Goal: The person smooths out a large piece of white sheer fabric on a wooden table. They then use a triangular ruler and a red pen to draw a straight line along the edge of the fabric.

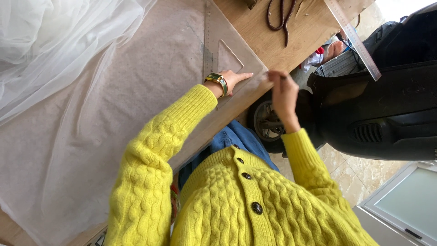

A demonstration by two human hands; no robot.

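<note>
My left hand, with a gold watch on the wrist, lies flat with its fingers spread on a clear triangular set square. The set square rests on pale beige fabric spread over a wooden table. My right hand is at the table's edge, just off the set square's corner. Its fingers are pinched on a small thin marking tool, which is mostly hidden. Both sleeves are yellow cable knit.
White tulle is heaped at the far left of the table. Brown-handled scissors and a long metal ruler lie on the bare wood. A black scooter stands on the tiled floor close to the table.
</note>
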